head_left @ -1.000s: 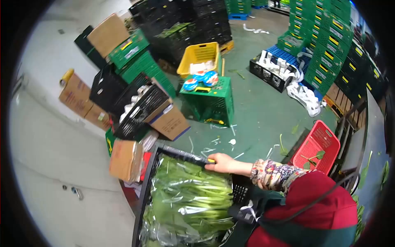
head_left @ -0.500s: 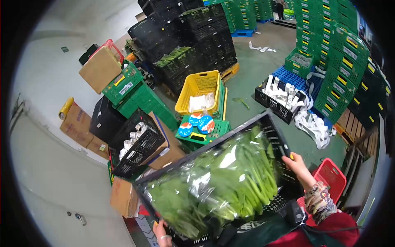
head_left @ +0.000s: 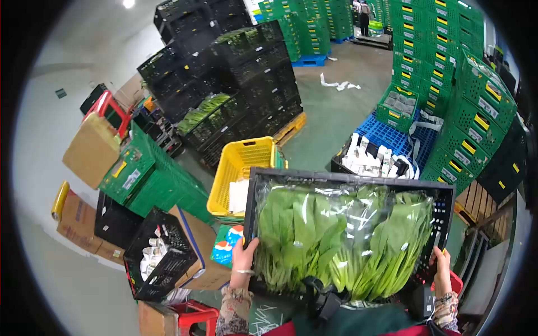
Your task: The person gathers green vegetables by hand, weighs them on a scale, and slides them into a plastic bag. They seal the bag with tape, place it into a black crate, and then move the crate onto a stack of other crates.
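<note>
A black plastic crate (head_left: 358,178) is held up in front of my body, roughly level. Bagged leafy greens (head_left: 302,224) lie in it, their clear film shining and their pale stems toward me. My left hand (head_left: 243,262) grips the crate's left side, with the thumb over the rim. On the opposite side my right hand (head_left: 441,267) is closed on the edge; part of its fingers is hidden by the crate wall. Just beyond the crate stand a yellow basket (head_left: 219,185) with something white inside and a black crate of white label strips (head_left: 367,162).
Stacked black crates (head_left: 263,73) with greens stand at the back left, green crates (head_left: 465,148) at the right. A black crate of white rolls (head_left: 168,280), cardboard boxes (head_left: 81,218) and a red stool (head_left: 199,313) are at the left. A distant person (head_left: 364,17) stands at the back.
The crate has swung from tilted to nearly level and shifted right in view. My left hand has come up into clearer sight with it. The view has turned; both hands keep their grip.
</note>
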Tool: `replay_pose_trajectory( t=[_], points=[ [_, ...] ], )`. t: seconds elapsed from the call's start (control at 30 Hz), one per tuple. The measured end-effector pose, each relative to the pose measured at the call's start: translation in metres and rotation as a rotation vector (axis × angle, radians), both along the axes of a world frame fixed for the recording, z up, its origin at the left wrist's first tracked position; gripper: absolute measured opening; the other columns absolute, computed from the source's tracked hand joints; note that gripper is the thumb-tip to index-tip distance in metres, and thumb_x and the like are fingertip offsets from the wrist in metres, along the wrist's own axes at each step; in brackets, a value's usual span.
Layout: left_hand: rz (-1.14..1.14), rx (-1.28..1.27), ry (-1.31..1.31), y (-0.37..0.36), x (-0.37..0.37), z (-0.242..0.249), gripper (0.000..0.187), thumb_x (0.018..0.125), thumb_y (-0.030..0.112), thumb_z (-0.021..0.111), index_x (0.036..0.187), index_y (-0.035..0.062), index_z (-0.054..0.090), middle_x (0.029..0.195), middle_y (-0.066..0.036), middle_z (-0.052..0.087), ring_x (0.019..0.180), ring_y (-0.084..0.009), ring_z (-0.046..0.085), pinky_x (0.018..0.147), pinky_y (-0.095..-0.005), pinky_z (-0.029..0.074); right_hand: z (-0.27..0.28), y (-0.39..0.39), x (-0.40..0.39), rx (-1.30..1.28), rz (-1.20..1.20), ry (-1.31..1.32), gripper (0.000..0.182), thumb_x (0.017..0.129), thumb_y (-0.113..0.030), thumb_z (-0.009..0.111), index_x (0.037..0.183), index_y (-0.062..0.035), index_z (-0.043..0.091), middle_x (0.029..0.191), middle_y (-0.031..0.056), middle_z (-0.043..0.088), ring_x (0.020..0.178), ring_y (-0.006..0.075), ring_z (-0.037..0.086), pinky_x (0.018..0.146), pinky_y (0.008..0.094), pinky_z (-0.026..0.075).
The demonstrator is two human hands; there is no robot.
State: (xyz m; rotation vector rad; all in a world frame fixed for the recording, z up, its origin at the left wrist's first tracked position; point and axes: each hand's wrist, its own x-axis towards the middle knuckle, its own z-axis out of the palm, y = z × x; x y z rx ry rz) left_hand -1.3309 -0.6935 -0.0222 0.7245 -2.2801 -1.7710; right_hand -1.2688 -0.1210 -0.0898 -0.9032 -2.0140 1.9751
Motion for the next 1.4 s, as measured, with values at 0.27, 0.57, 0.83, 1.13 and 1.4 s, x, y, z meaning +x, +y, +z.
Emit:
replay_pose_trajectory(
  t=[0.27, 0.57, 0.83, 1.13, 1.4],
  points=[
    [0.109, 0.152, -0.001, 0.032, -0.153, -0.054, 0.017, 0.080, 0.014, 0.067, 0.091, 0.0033, 0.060, 0.076, 0.002, 0.057, 0.066, -0.0069, 0.050, 0.060, -0.0221, 0.039, 0.023, 0.040, -0.227, 0.111, 0.053, -0.064, 0.015, 0.083, -0.017, 0.059, 0.074, -0.0081, 0.050, 0.057, -0.0027, 0.046, 0.044, 0.0081, 0.043, 0.041, 0.0229, 0.033],
    [0.416, 0.181, -0.043, -0.014, -0.268, -0.056, 0.014, 0.079, 0.014, 0.067, 0.082, 0.0039, 0.057, 0.065, 0.003, 0.053, 0.056, -0.0059, 0.046, 0.051, -0.0207, 0.035, -0.006, -0.029, -0.496, 0.153, 0.393, -0.060, 0.018, 0.083, -0.016, 0.055, 0.069, -0.0074, 0.049, 0.052, 0.0005, 0.046, 0.044, 0.0112, 0.044, 0.042, 0.0244, 0.033],
    [0.662, 0.157, 0.022, -0.124, -0.382, -0.041, 0.026, 0.091, 0.030, 0.057, 0.080, 0.0063, 0.056, 0.062, 0.001, 0.050, 0.055, -0.0067, 0.045, 0.050, -0.0211, 0.033, -0.002, -0.206, -0.727, 0.092, 0.625, -0.005, 0.016, 0.080, -0.017, 0.056, 0.069, -0.0093, 0.048, 0.055, -0.0021, 0.045, 0.046, 0.0084, 0.040, 0.044, 0.0241, 0.029],
    [1.064, 0.105, -0.037, -0.205, -0.376, -0.047, 0.030, 0.092, 0.033, 0.055, 0.073, 0.0094, 0.051, 0.057, 0.000, 0.049, 0.047, -0.0099, 0.044, 0.045, -0.0241, 0.035, 0.031, -0.422, -0.884, -0.088, 0.963, -0.130, 0.009, 0.074, -0.009, 0.056, 0.070, -0.0073, 0.048, 0.057, -0.0044, 0.041, 0.049, 0.0071, 0.035, 0.046, 0.0231, 0.027],
    [1.471, 0.164, 0.074, -0.250, -0.427, -0.017, 0.042, 0.088, 0.045, 0.056, 0.070, 0.0074, 0.050, 0.053, -0.001, 0.046, 0.044, -0.0113, 0.043, 0.042, -0.0249, 0.035, 0.050, -0.607, -1.020, -0.216, 1.364, -0.032, 0.013, 0.076, -0.009, 0.054, 0.066, -0.0093, 0.045, 0.058, -0.0024, 0.042, 0.050, 0.0068, 0.036, 0.047, 0.0223, 0.028]
  ],
)
